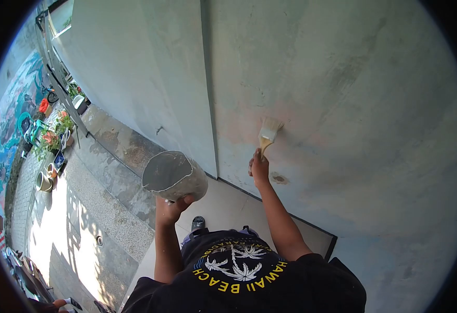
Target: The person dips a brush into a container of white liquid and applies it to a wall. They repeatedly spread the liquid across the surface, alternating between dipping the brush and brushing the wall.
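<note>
I see the right hand (259,167) pinching the brush (267,135) at the wall (369,130) on the right, the left hand (173,209) clasping the bucket (196,182) (it blocks some floor (121,229)), potted plants (50,139) far left.

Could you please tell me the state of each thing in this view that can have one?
Right hand: closed on the brush.
Brush: bristle end at the wall.
Left hand: holding the container.
Container: raised, open-topped; contents unclear.
Wall: patchy, stained.
Potted plants: leafy.
Ground: partly sunlit, partly shaded.
</note>
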Demonstrator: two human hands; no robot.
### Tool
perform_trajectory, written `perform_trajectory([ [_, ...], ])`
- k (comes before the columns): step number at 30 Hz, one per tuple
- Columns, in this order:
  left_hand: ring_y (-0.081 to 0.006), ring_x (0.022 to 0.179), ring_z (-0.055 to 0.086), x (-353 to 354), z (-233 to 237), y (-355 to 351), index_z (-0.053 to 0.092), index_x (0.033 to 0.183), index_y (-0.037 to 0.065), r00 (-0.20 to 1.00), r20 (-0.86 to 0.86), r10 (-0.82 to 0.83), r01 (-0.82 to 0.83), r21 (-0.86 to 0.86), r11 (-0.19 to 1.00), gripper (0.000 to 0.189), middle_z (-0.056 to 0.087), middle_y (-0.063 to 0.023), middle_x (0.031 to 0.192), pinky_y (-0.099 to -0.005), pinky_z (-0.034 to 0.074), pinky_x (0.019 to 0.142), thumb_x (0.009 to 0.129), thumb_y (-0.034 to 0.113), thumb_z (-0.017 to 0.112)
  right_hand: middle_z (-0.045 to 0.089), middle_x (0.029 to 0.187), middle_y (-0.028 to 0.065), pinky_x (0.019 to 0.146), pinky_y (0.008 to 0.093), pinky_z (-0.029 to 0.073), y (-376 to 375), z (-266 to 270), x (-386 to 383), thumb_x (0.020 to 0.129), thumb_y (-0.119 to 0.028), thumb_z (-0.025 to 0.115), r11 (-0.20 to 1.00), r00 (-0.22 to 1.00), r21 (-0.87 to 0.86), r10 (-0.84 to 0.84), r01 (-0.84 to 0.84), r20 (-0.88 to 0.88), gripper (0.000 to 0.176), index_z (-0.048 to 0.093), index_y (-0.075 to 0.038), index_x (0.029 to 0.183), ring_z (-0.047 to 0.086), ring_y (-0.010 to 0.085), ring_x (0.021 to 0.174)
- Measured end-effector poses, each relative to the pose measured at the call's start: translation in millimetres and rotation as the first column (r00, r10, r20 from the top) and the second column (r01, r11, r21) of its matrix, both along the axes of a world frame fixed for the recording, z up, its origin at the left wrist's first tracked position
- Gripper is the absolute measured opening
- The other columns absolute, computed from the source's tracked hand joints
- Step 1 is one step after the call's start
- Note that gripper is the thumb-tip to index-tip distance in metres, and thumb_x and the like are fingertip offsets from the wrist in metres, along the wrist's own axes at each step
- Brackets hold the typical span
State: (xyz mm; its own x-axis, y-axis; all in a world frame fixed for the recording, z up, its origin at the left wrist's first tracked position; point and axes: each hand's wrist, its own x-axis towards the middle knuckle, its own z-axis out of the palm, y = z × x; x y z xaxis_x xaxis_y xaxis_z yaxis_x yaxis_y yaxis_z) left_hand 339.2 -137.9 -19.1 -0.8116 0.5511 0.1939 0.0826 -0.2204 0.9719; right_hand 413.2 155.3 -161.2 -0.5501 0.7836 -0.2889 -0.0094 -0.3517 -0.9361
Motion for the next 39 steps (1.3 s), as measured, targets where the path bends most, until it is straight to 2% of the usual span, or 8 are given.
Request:
perform_trajectory([
  [5, -0.021, 0.1, 0.058, -44, 11, -5, 0.058, 0.117, 0.0, 0.996, -0.08, -0.028, 0.018, -0.12, 0.993, 0.071, 0.062, -0.0088, 0.109, -0.0361, 0.047, 0.085, 0.063, 0.038, 0.083, 0.033, 0.059, -0.0045, 0.042, 0.0263, 0.02, -13, -45, -11, 0.098, -0.048, 0.048, 0.791, 0.994, -0.607, 0.111, -0.078, 0.017, 0.036, 0.044, -0.013, 0.089, 0.022, 0.0094, 0.042],
  [10, -0.0211, 0.103, 0.056, -89, 3, -12, 0.053, 0.122, -0.001, 0.99, -0.093, -0.111, 0.105, -0.065, 0.992, 0.082, 0.059, -0.0088, 0.113, -0.0365, 0.046, 0.087, 0.064, 0.049, 0.082, 0.036, 0.061, -0.0051, 0.043, 0.0254, 0.022, -9, 42, -20, 0.101, -0.035, 0.047, 0.742, 0.97, -0.642, 0.047, -0.193, -0.237, 0.023, 0.048, -0.011, 0.103, 0.026, 0.0066, 0.043],
  [17, -0.0213, 0.1, 0.058, -127, 8, -21, 0.058, 0.118, -0.001, 0.974, -0.082, -0.213, 0.206, -0.086, 0.975, 0.074, 0.061, -0.0095, 0.11, -0.0366, 0.047, 0.086, 0.062, 0.04, 0.084, 0.04, 0.058, -0.004, 0.04, 0.0225, 0.025, -45, 231, -2, 0.1, -0.049, 0.043, 0.995, 0.926, 0.102, 0.049, -0.012, -0.374, 0.045, 0.054, -0.006, 0.107, 0.03, 0.0056, 0.04],
  [25, -0.0226, 0.108, 0.053, -163, -10, -41, 0.047, 0.128, -0.003, 0.94, -0.111, -0.324, 0.296, -0.215, 0.931, 0.099, 0.056, -0.0098, 0.119, -0.0375, 0.043, 0.092, 0.066, 0.066, 0.078, 0.041, 0.058, -0.0033, 0.039, 0.0249, 0.029, 5, -35, -48, 0.101, -0.048, 0.042, 0.85, 0.925, 0.392, -0.381, 0.352, -0.005, 0.041, 0.048, -0.011, 0.084, 0.033, 0.0069, 0.042],
  [28, -0.0234, 0.109, 0.053, -171, -10, -51, 0.046, 0.13, -0.003, 0.943, -0.107, -0.315, 0.288, -0.206, 0.935, 0.099, 0.055, -0.0101, 0.121, -0.038, 0.043, 0.094, 0.066, 0.066, 0.077, 0.043, 0.06, -0.0017, 0.038, 0.0255, 0.028, -31, -81, -46, 0.101, -0.046, 0.04, 0.901, 0.906, 0.253, -0.396, 0.351, 0.153, 0.041, 0.05, -0.01, 0.084, 0.032, 0.0085, 0.042],
  [30, -0.0238, 0.11, 0.053, -174, -9, -57, 0.045, 0.13, -0.003, 0.944, -0.086, -0.319, 0.301, -0.172, 0.938, 0.099, 0.054, -0.0103, 0.121, -0.0381, 0.043, 0.094, 0.067, 0.066, 0.077, 0.046, 0.063, 0.0009, 0.038, 0.0256, 0.027, -47, -81, -38, 0.101, -0.042, 0.042, 0.876, 0.926, -0.341, -0.25, 0.341, 0.282, 0.04, 0.051, -0.008, 0.083, 0.031, 0.0095, 0.043],
  [33, -0.0243, 0.113, 0.051, -186, -11, -63, 0.042, 0.133, -0.002, 0.941, -0.116, -0.319, 0.298, -0.165, 0.94, 0.1, 0.052, -0.011, 0.124, -0.0384, 0.042, 0.096, 0.068, 0.064, 0.078, 0.047, 0.065, 0.0025, 0.038, 0.0253, 0.026, -27, -75, -38, 0.101, -0.041, 0.045, 0.862, 0.939, -0.424, -0.152, 0.279, 0.309, 0.039, 0.053, -0.006, 0.086, 0.031, 0.0097, 0.044],
  [39, -0.0247, 0.118, 0.047, -201, -36, -68, 0.034, 0.139, -0.001, 0.953, -0.032, -0.302, 0.299, -0.076, 0.951, 0.103, 0.048, -0.0105, 0.13, -0.0398, 0.039, 0.1, 0.068, 0.057, 0.081, 0.046, 0.063, -0.0009, 0.041, 0.0241, 0.031, -41, 154, -24, 0.101, -0.037, 0.045, 0.94, 0.944, 0.121, -0.326, 0.319, 0.047, 0.037, 0.053, -0.004, 0.086, 0.034, 0.0067, 0.046],
])
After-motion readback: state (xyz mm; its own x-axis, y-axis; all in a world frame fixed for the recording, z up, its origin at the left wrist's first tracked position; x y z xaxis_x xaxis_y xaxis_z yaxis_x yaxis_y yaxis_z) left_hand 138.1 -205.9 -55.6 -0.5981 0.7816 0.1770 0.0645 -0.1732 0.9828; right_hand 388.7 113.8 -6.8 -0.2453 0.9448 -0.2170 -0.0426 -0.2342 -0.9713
